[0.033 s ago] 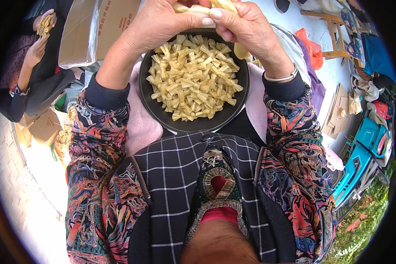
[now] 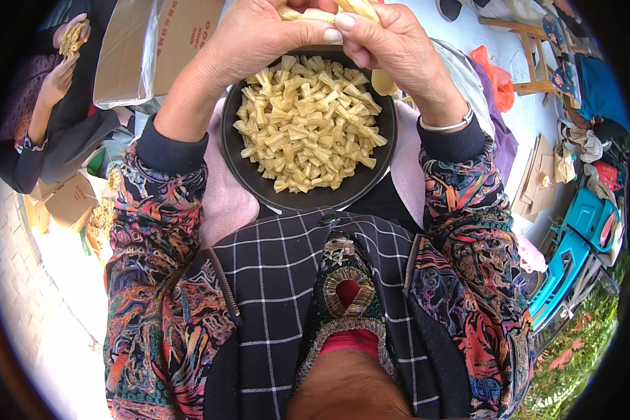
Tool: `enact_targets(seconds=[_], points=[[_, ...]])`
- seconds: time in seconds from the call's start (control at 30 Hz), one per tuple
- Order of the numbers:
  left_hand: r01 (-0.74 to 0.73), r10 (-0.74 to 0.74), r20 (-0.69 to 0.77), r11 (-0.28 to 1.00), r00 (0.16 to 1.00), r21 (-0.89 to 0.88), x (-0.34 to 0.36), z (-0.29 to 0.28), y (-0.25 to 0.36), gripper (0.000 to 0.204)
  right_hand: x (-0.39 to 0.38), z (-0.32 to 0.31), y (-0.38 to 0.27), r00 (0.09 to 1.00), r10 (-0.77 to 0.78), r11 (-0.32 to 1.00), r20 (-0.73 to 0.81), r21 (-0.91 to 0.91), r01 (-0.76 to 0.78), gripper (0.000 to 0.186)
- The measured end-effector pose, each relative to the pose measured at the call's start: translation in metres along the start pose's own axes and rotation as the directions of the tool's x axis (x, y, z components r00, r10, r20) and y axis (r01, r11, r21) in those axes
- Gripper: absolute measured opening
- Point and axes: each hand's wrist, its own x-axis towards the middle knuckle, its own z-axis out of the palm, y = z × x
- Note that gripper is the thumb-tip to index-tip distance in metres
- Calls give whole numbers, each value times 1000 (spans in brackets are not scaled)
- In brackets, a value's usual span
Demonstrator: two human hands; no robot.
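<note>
My left hand (image 2: pixel 255 31) and right hand (image 2: pixel 392 38) were together, thumbs touching, both pinching a pale yellow strip (image 2: pixel 308 12), perhaps bean curd, just above the black bowl (image 2: pixel 248 175) full of knotted pieces (image 2: pixel 308 126) on my lap.

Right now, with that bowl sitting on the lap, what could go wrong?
1. The round black bowl rests on the lap, not a table, so shifting the legs might tip out the heaped pale yellow knotted strips.
2. The left hand and right hand pinch a pale yellow strip above the bowl's far rim; if it slips, it may drop outside.
</note>
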Motion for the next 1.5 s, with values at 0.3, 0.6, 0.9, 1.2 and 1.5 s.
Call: enact_targets(seconds=[0.3,0.6,0.9,1.2,1.5], points=[[-19,65,106,924,992,-383,-2,13,5,23,-25,19,-28,992,-42,905,115,425,-11,19],[132,-146,12,919,989,373,-12,14,-16,48,-2,-5,-11,990,108,987,-89,132,-96,28],[4,-222,-266,775,938,-633,4,32,-1,36,15,28,-5,969,82,853,233,487,-189,23],[-336,82,-486,820,870,-464,1,-27,33,35,7,44,-19,960,65,775,272,592,-221,24],[-114,173,-310,973,935,198,-4,32,11,33,6,42,-14,864,-494,651,-100,-701,292,25]])
